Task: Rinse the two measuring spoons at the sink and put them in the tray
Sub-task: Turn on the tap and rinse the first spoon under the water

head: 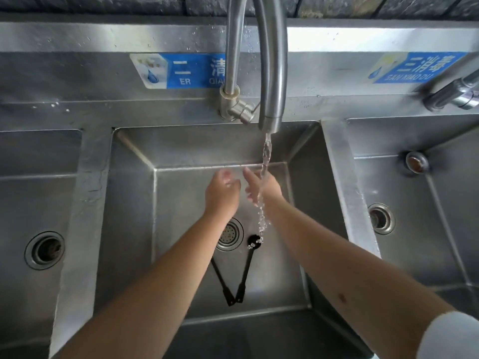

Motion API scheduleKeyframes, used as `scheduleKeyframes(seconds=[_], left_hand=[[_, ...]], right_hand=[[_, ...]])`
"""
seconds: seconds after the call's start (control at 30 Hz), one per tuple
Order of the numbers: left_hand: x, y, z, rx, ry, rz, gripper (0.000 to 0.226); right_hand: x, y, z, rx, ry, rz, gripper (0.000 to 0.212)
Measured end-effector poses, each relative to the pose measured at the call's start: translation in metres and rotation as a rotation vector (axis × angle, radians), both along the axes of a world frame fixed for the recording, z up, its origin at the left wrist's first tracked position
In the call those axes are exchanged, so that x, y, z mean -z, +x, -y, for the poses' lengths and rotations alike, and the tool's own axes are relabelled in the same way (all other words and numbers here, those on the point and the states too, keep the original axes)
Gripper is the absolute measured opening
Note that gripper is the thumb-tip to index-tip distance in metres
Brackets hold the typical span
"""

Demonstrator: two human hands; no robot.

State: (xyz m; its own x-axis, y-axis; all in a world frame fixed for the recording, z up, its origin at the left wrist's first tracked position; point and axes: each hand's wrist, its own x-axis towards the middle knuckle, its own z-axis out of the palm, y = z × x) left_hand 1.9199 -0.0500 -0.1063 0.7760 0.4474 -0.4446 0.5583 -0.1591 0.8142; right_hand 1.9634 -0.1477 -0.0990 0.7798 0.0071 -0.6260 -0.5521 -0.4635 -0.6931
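Two black long-handled measuring spoons lie on the floor of the middle steel sink basin (129, 203), handles meeting in a V. The right spoon (246, 265) has its bowl under the falling water; the left spoon (220, 278) has its bowl hidden behind my left forearm. Water runs from the faucet (272, 73) in a thin stream. My left hand (221, 193) and my right hand (261, 186) are held above the spoons, fingers apart, holding nothing. The stream runs over my right hand. No tray is in view.
The drain strainer (230, 235) sits beside the spoon bowls. A basin with a drain (44, 250) lies to the left, another (381, 218) to the right. A second tap (456, 94) sticks out at the right. Blue labels (178, 71) mark the backsplash.
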Motion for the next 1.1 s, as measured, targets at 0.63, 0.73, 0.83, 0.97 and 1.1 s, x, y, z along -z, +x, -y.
scheduleKeyframes(seconds=[0.63, 0.73, 0.83, 0.97, 1.1], left_hand=[[0.17, -0.139, 0.063, 0.464, -0.1, -0.442, 0.025], [0.178, -0.145, 0.063, 0.533, -0.106, -0.437, 0.021], [0.176, -0.148, 0.062, 0.523, -0.168, -0.406, 0.023], [0.158, -0.145, 0.058, 0.357, -0.272, -0.438, 0.023], [0.129, -0.131, 0.052, 0.152, -0.346, -0.376, 0.014]], right_hand=[[0.178, -0.159, 0.052, 0.073, -0.271, -0.385, 0.02], [0.189, -0.16, 0.054, -0.046, -0.337, -0.384, 0.014], [0.194, -0.162, 0.058, -0.134, -0.303, -0.337, 0.019], [0.168, -0.159, 0.069, -0.041, -0.089, -0.343, 0.017], [0.112, -0.154, 0.075, 0.102, 0.125, -0.409, 0.018]])
